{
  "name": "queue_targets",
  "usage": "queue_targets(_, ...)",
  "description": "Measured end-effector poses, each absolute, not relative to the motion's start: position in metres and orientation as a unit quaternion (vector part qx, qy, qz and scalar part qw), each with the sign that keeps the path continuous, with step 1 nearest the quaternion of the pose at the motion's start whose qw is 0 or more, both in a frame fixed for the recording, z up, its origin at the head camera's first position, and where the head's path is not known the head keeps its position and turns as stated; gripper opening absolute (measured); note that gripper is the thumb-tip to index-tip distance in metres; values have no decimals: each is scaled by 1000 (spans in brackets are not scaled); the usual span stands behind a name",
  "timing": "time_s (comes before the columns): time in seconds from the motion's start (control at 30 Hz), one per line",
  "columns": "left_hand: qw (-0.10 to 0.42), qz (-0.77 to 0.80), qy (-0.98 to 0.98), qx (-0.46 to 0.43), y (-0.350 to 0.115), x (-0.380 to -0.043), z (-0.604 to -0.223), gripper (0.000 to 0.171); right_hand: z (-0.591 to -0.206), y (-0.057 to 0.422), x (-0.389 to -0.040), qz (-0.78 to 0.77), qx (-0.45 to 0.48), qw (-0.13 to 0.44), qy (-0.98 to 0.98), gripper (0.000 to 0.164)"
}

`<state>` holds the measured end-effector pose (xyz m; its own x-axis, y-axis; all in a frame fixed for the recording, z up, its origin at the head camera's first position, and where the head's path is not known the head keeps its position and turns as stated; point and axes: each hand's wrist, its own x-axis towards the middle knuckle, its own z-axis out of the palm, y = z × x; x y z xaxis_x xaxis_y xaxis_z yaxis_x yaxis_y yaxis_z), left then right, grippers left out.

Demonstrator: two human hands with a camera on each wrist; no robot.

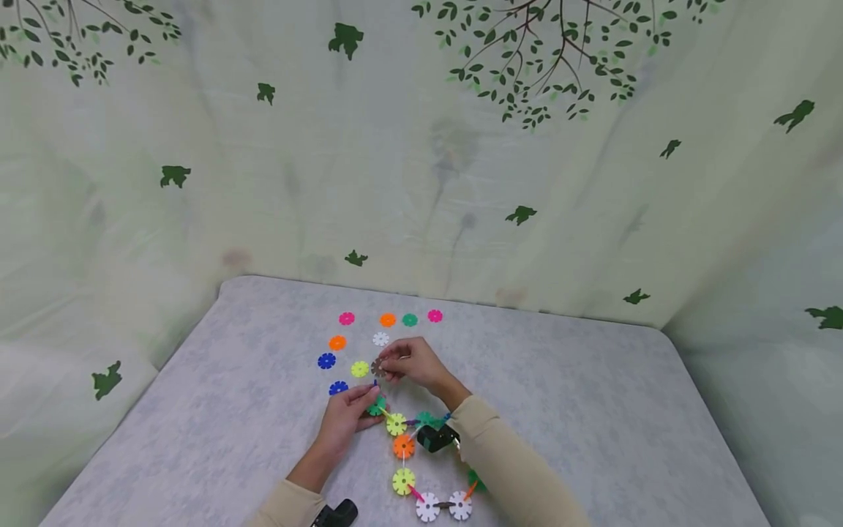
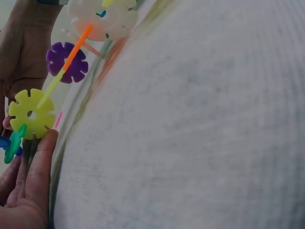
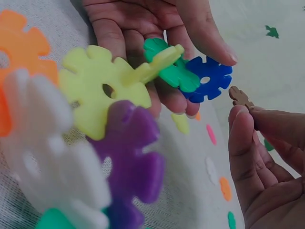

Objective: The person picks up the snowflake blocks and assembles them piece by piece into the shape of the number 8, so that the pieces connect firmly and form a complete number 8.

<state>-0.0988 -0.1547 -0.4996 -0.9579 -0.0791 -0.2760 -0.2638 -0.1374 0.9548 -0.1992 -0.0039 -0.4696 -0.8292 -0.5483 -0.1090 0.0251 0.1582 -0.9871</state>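
Note:
My left hand (image 1: 345,411) grips the end of a chain of notched plastic discs. In the right wrist view its thumb is at the edge of a blue disc (image 3: 219,76), with the fingers behind. This disc is slotted into a green disc (image 3: 164,69), which joins through a yellow one to another yellow disc (image 3: 90,86). Just beyond the chain's blue end, my right hand (image 1: 413,364) pinches a brown notched disc (image 3: 242,98) between thumb and fingertips, a small gap away from the blue one. Part of the chain lies hidden under the right forearm.
The joined discs form a loop on the grey table (image 1: 560,373), with white discs (image 1: 428,506) at its near side. Loose discs lie beyond the hands, including a yellow (image 1: 359,369), a blue (image 1: 326,361), a white (image 1: 380,339) and an orange (image 1: 388,320).

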Motion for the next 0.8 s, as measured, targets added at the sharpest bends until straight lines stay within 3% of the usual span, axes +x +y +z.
queue_targets(0.8, 67, 746, 654, -110, -155, -99, -500, 38, -468, -4, -191, -628, -183, 232, 720, 8)
